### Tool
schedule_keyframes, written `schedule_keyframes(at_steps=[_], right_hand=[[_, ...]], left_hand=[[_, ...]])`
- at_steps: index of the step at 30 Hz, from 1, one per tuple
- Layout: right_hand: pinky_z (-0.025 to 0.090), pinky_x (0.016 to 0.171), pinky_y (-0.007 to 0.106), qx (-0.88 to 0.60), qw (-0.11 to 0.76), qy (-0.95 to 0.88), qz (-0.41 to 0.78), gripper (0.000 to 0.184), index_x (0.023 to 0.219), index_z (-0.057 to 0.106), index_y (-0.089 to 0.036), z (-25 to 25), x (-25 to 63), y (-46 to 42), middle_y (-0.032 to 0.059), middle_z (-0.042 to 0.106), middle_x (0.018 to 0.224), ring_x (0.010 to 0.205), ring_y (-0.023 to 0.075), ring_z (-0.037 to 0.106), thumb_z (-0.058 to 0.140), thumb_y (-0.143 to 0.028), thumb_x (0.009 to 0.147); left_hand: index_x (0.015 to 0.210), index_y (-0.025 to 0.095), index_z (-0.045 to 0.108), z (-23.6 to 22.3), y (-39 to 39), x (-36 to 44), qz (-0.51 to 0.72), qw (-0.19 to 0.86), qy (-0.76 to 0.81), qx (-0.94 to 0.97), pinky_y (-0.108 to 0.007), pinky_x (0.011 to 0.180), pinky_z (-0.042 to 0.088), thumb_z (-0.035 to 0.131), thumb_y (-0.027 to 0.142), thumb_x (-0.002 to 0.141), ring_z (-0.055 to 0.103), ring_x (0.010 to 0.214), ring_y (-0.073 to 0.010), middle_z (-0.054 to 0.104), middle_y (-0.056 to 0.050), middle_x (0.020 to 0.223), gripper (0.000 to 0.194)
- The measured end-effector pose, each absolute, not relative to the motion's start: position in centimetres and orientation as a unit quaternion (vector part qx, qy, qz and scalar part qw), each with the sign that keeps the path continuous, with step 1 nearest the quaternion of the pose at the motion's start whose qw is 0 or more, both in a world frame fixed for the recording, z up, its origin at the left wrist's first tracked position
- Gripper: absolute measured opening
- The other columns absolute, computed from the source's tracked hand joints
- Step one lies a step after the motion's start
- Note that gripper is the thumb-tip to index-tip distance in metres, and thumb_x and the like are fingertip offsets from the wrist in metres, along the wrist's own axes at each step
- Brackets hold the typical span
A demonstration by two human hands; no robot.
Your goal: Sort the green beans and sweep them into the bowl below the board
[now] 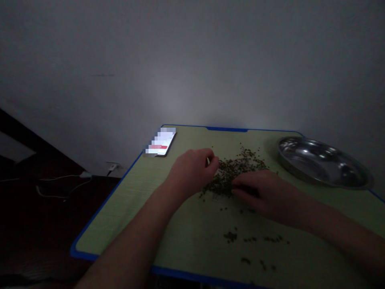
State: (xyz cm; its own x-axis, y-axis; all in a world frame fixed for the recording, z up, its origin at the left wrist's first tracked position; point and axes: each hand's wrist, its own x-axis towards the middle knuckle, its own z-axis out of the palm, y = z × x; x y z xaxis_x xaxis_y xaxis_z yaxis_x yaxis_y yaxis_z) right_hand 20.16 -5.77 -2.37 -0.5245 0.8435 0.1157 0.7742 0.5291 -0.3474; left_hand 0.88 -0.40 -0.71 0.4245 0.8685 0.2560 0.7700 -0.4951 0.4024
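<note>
A pile of small dark grains or seeds (234, 168) lies spread on a pale green table with a blue edge (126, 208). My left hand (192, 170) rests at the pile's left side, its fingers curled in a loose pinch at the grains. My right hand (261, 192) lies low over the pile's near right side, fingers held together and pressed toward the grains. What either hand holds is too small and dark to make out. A few smaller clusters of grains (252, 241) lie scattered nearer to me.
A shallow steel dish (321, 162) sits at the table's far right. A lit phone (161, 144) lies at the far left corner. A grey wall stands behind; a white cable (63, 186) runs over the dark floor at left.
</note>
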Motion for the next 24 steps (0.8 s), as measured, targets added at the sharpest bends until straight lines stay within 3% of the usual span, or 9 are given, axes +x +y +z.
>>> schedule_keyframes(at_steps=[24], right_hand=[[0.026,0.051,0.024,-0.499,0.138,-0.85,0.093,0.021,0.061,0.053,-0.018,-2.4,17.9,-5.2,-0.0034,0.051,0.053,0.048,0.0084,0.043,0.05,-0.02,0.082]], left_hand=[[0.071,0.02,0.06,-0.7,-0.5,0.6,0.241,0.078,0.479,0.841,-0.029,0.051,0.025,0.042,0.033,0.087,0.047,0.053,-0.0122,0.06,-0.001,0.061,0.028]])
